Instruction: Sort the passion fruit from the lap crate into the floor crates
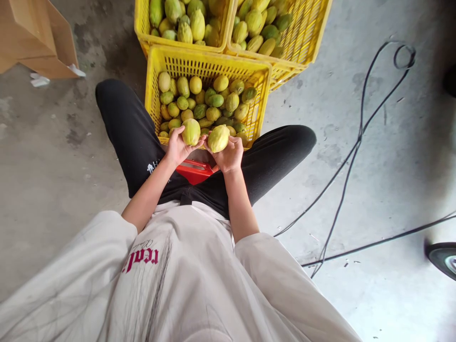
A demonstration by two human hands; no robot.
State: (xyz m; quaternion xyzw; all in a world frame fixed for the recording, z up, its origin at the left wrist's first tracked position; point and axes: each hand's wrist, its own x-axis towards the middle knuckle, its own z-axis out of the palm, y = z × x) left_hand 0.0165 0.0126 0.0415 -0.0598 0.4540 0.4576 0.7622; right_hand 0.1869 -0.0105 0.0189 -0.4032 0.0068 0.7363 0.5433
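My left hand [177,148] is closed around a smooth, oval, yellow-green melon-like fruit [191,132], thumb at its upper side. Resting on the fingers of my right hand [231,154] is a paler yellow melon-like fruit [218,138] with a knobbly surface. The two fruits are held side by side, a little apart, and my fingertips come close together between them. Both are over the near edge of a yellow plastic crate [210,54], which holds many similar green and yellow fruits [213,100].
Behind it stand two more yellow crates [302,33] of larger fruits. Something red [195,172] shows between my legs. A cardboard box [39,35] is at the upper left. Black cables [359,135] cross the concrete floor on the right, near a wheel [443,256].
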